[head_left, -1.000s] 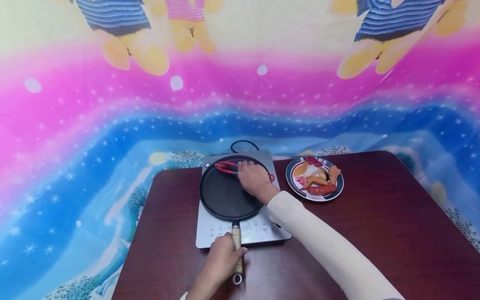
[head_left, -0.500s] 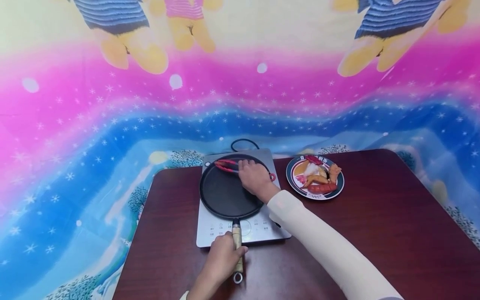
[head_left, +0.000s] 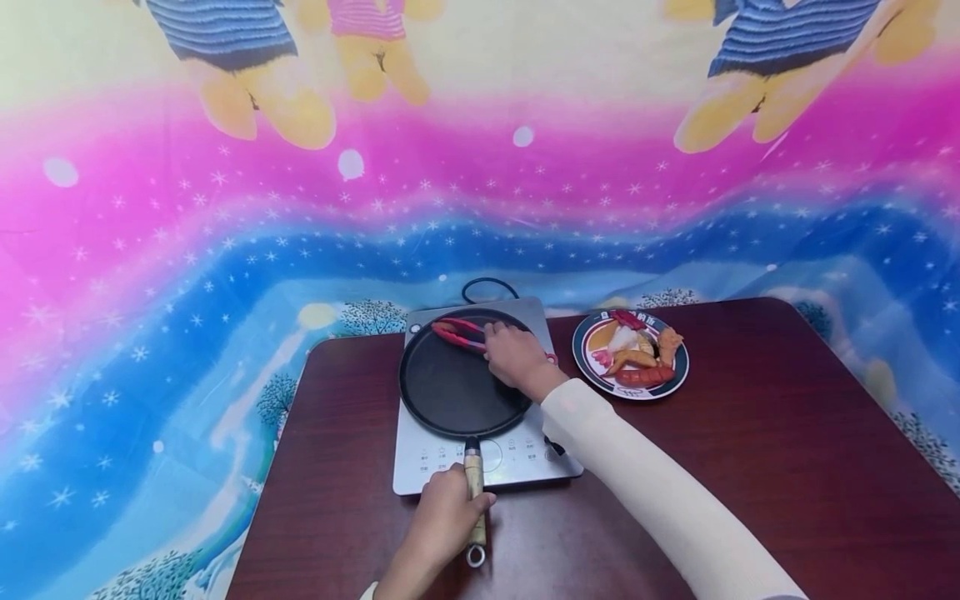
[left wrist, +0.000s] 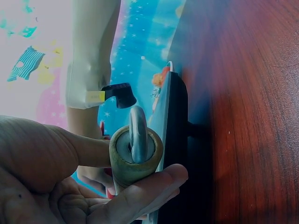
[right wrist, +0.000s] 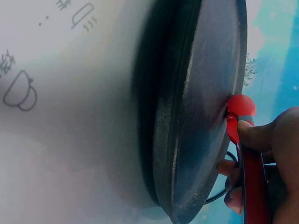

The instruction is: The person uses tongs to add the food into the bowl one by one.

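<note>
A flat black frying pan (head_left: 465,383) sits on the silver induction cooker (head_left: 420,479). My left hand (head_left: 444,510) grips its wooden handle (head_left: 474,475), the thumb lying across the top; the handle's end ring (left wrist: 138,135) points at the left wrist camera. Over the pan's far right part, my right hand (head_left: 517,357) holds red tongs (head_left: 468,336). Their tips reach the far left of the pan, around a small brownish piece (head_left: 444,328) whose kind is too small to make out. Close up, the right thumb and fingers pinch the tongs (right wrist: 252,172) above the pan rim.
Right of the cooker stands a patterned plate (head_left: 630,396) with a sausage (head_left: 645,378), a chicken wing (head_left: 634,361) and other food pieces. A black cable (head_left: 489,281) loops behind the cooker. A printed cloth backdrop (head_left: 562,233) hangs behind the dark wooden table (head_left: 750,467).
My right hand has shifted slightly right with the tongs, whose tips have also moved a little right. My left hand stays on the handle, and the pan and plate keep their places.
</note>
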{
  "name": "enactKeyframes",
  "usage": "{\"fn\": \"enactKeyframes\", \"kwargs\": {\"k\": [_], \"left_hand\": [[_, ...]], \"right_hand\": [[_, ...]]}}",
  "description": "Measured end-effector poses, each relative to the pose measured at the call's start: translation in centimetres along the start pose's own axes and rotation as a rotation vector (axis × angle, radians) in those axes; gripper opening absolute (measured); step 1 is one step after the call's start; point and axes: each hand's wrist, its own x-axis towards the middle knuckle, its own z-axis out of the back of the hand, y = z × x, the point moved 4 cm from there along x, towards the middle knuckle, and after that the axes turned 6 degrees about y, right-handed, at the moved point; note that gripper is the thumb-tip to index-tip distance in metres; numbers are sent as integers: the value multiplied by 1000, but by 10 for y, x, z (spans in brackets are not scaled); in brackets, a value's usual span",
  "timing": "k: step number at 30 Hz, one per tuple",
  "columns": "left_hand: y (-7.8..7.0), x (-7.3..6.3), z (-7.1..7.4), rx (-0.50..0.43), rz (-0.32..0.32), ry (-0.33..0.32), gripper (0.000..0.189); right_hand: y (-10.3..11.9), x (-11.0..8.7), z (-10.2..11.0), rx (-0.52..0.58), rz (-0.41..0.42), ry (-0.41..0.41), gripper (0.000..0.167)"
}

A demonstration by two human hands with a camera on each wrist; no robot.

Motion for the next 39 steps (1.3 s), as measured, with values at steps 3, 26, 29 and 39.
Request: {"fn": "enactKeyframes", "kwargs": {"k": [3,26,29,39], "left_hand": [[0,0,0,-7,5,1,29],[-1,-1,-1,-28,23,19,28],[-1,1,-1,-20,20,18,28],[-1,0,0,8,22,4,29]], "right_hand": [[-3,1,-1,33,-3,14,54],[-33,-24,7,273,-13,70,68],[-45,-31,8,302,-30,47,69],[-109,-63,-5,344,-127,-47,82]]}}
